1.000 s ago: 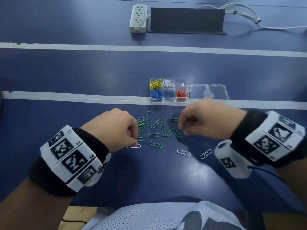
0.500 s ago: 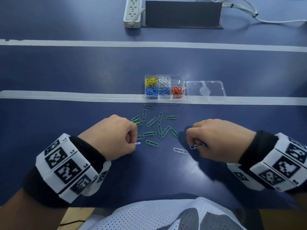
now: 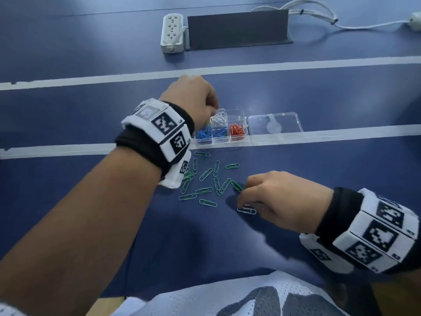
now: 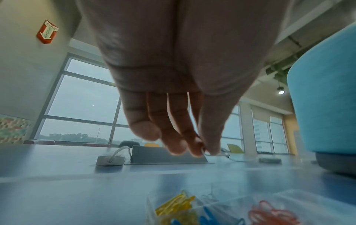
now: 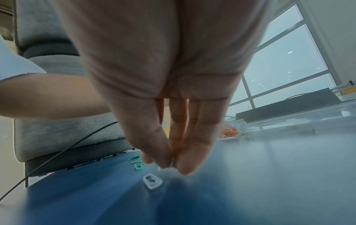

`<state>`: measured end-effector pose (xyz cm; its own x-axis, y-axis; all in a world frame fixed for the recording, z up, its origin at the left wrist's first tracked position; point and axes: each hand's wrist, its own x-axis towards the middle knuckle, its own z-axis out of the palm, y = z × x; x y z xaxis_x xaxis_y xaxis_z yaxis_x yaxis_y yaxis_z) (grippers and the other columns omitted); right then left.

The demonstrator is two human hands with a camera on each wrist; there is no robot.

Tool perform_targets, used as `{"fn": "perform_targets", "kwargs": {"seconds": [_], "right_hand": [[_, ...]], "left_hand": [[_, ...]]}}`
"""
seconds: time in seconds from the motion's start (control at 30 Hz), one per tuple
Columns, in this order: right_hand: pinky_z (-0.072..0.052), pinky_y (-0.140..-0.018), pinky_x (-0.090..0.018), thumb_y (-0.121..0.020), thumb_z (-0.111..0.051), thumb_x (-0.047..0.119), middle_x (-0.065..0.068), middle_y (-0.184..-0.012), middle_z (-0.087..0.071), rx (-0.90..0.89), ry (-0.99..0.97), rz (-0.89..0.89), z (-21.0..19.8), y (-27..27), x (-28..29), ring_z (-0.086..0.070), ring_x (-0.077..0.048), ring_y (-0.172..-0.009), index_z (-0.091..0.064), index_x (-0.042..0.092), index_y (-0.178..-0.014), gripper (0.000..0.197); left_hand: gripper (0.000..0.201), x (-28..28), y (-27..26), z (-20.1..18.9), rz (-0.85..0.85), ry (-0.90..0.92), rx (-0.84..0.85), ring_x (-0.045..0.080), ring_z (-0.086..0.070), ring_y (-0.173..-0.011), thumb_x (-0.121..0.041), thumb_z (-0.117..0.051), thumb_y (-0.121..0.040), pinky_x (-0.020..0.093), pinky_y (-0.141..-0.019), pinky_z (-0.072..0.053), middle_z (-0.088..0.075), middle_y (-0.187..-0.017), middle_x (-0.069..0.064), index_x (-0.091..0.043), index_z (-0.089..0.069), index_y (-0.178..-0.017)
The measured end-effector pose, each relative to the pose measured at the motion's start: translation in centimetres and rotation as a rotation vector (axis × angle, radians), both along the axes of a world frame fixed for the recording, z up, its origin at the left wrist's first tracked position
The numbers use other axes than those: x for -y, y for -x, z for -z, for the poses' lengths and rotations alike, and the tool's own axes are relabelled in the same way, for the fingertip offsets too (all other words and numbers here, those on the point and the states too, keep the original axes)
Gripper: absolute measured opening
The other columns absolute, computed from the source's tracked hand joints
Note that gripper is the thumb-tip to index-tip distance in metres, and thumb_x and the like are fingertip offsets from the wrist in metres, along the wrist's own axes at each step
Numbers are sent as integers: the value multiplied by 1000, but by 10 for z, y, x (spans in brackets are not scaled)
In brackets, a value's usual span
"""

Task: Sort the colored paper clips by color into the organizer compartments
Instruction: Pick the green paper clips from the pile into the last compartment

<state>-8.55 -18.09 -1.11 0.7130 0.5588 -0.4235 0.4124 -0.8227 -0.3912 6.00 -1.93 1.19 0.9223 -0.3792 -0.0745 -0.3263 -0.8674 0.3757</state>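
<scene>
A clear organizer point(image 3: 237, 115) holds white clips point(image 3: 218, 118), blue clips point(image 3: 202, 134) and red clips point(image 3: 238, 131); yellow clips point(image 4: 173, 204) show in the left wrist view. My left hand point(image 3: 213, 108) hovers over the organizer's back left compartments. Its thumb and fingers point(image 4: 192, 146) pinch a thin clip that barely shows. Several green clips point(image 3: 206, 174) lie scattered on the blue table. My right hand point(image 3: 245, 202) is low at their right edge and pinches a white clip point(image 5: 172, 162). Another white clip point(image 3: 247, 210) point(image 5: 152, 181) lies under its fingertips.
The organizer's clear lid point(image 3: 275, 127) lies open to its right on a white tape line point(image 3: 68, 148). Farther back are a power strip point(image 3: 172, 33), a dark grey panel point(image 3: 238, 28) and white cables point(image 3: 319, 17). The table's near edge runs by my shirt point(image 3: 227, 297).
My left hand lifted its white clip off the table and carried it forward over the organizer. My right hand picked up a white clip and shifted slightly left towards the other one.
</scene>
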Motion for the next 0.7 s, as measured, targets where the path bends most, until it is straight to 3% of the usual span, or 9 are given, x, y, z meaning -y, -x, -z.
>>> {"fn": "perform_targets", "kwargs": {"seconds": [0.07,0.17,0.3,0.37,0.47,0.57,0.7], "right_hand": [[-48,-84,-40,-87,-44,11,0,-112,-55,17,20,-28,2,0,-2,-57,-27,-98,-63,26,-112,35],[-50,-82,-39,-90,-43,17,-1,-113,-54,43,76,-51,6,1,-7,-58,-29,-97,-64,21,-109,28],[-51,-76,-36,-89,-45,16,0,-113,-54,56,111,-47,8,-2,-10,-59,-30,-94,-61,22,-108,25],[-44,-66,-32,-89,-45,14,-1,-110,-56,70,150,-53,8,-3,-13,-56,-30,-83,-58,22,-105,23],[-37,-60,-31,-86,-44,12,-4,-103,-58,103,191,-57,6,-5,-20,-50,-30,-75,-53,20,-100,18],[-47,-64,-32,-80,-46,11,-4,-97,-60,61,167,-8,3,-14,-22,-59,-30,-83,-55,21,-95,20],[-48,-72,-27,-74,-55,13,6,-79,-61,148,41,169,-15,-47,-21,-50,-19,-73,-64,26,-91,24]], "left_hand": [[13,7,-12,5,-1,-55,-12,24,-66,-91,-21,-65,-80,39,-89,-54,-72,-94,1,-25,-75,-87],[14,14,-17,13,30,-129,-46,26,-67,-90,-19,-66,-79,38,-86,-55,-73,-95,2,-24,-75,-88],[13,11,-15,18,-9,-65,-37,23,-66,-91,-23,-64,-81,39,-88,-54,-71,-90,-2,-26,-73,-90],[9,4,-12,15,-28,-22,-23,19,-64,-88,-25,-64,-82,36,-88,-53,-70,-88,-2,-25,-71,-89],[11,-13,-5,9,-29,-2,-19,15,-56,-83,-27,-66,-84,28,-82,-47,-63,-83,-3,-20,-70,-92],[9,-35,6,5,-40,-40,-90,16,-56,-82,-29,-66,-84,25,-77,-43,-61,-82,-3,-22,-67,-90],[6,-64,19,5,-100,-118,-182,16,-55,-81,-18,-64,-84,24,-76,-41,-60,-78,-5,-24,-64,-82]]}}
